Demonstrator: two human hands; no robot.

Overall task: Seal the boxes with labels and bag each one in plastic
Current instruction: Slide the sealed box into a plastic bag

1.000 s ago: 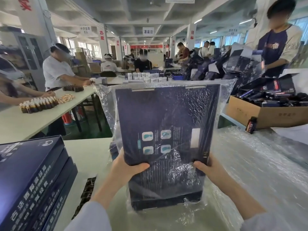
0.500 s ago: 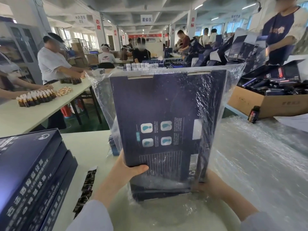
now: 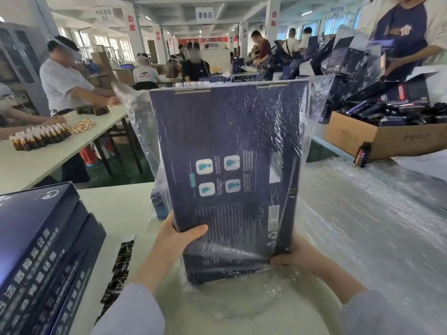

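Note:
A flat dark blue box (image 3: pixel 232 146) stands upright in front of me, wrapped in a clear plastic bag (image 3: pixel 314 105) whose mouth flares open past the box's top. My left hand (image 3: pixel 176 235) grips the box's lower left edge, thumb across the front. My right hand (image 3: pixel 292 261) holds the lower right corner through the plastic, partly hidden behind it. A second dark box (image 3: pixel 225 272) lies flat under the upright one. A stack of matching dark blue boxes (image 3: pixel 41 250) sits at my left, with a strip of dark labels (image 3: pixel 119 267) beside it.
Crinkled plastic bags (image 3: pixel 367 226) cover the white table at the right. A cardboard carton (image 3: pixel 384 136) of dark boxes stands at the far right, a small bottle (image 3: pixel 362 154) beside it. Workers stand at a table with brown vials (image 3: pixel 40 136) on the left; another person stands at the far right.
The bagged box has risen and come closer, filling more of the view. My right hand has slid from the right edge down to the lower right corner, behind the plastic.

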